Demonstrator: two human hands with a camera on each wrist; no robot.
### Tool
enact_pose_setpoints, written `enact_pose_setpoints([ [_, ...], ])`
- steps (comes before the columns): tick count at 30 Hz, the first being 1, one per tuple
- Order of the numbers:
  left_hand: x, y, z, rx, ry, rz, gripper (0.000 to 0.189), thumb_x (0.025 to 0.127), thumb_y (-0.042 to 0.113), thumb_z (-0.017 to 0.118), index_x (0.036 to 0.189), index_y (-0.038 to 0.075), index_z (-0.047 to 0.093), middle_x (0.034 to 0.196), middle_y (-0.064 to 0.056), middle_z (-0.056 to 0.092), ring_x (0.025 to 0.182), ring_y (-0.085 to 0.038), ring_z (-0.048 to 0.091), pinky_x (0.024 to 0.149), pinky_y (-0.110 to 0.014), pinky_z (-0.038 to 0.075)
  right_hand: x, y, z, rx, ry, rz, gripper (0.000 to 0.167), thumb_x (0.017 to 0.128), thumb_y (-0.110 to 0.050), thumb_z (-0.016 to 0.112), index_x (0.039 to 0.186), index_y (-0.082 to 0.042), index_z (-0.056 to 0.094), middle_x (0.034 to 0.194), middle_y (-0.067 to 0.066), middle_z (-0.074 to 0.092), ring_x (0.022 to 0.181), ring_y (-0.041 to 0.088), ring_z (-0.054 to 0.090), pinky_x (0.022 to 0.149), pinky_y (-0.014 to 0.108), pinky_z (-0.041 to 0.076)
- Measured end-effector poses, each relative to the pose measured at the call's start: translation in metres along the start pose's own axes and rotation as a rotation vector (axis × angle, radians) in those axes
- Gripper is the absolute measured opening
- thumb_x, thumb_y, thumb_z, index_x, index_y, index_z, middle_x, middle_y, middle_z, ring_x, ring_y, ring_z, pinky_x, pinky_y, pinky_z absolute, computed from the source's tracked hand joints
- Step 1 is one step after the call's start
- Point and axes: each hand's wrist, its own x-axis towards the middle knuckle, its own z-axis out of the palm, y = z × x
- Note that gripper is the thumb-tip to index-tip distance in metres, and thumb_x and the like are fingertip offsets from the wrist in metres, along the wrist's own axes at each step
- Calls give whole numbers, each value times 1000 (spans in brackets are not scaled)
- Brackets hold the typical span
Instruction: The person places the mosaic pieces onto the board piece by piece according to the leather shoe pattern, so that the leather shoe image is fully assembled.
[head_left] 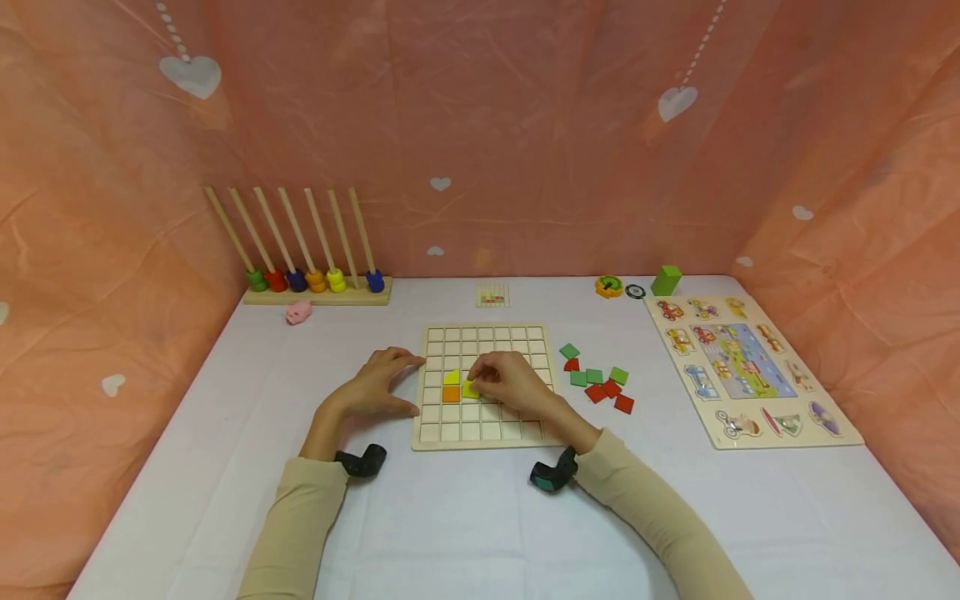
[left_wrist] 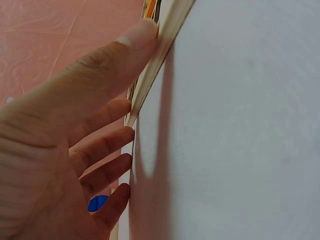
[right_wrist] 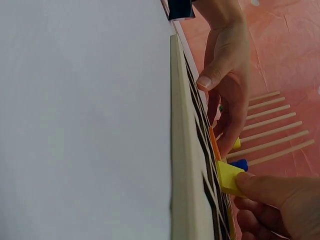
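A wooden grid board (head_left: 480,432) lies flat on the white table. My right hand (head_left: 513,383) pinches a yellow square tile (right_wrist: 229,178) between thumb and fingers, tilted over a cell in the board's left half. Beside it, a yellow tile (head_left: 452,377) and an orange tile (head_left: 451,394) sit in neighbouring cells. At the board's left edge my left hand (head_left: 375,385) touches the frame with thumb and fingertips, its fingers fairly straight. In the left wrist view that thumb (left_wrist: 142,34) rests against the wooden edge.
Several green and red tiles (head_left: 594,392) lie loose right of the board. Behind it is a small pattern card (head_left: 492,295). A peg stacker (head_left: 322,298) and a pink pig figure (head_left: 298,312) stand back left; a picture puzzle (head_left: 750,375) and green block (head_left: 666,280) are at right.
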Motion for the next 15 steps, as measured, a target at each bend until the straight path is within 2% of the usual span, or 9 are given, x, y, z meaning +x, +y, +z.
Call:
enact_pose_setpoints([
  [6,0,0,0,-7,-2,1,79,70,32,81,136,7,46,136,-18,39,124,-35,31,104,-55,25,0,1,4,-96,-15,-42,4,83,-14,71,82,-10,72,80,-5,64,70,5,50,62,19,42],
  [15,-1,2,-1,-3,1,4,78,70,31,81,136,7,46,136,-17,39,124,-35,31,104,-54,26,1,-1,3,-126,-41,-50,4,83,-15,71,84,-11,72,79,-7,65,70,5,51,62,19,43],
])
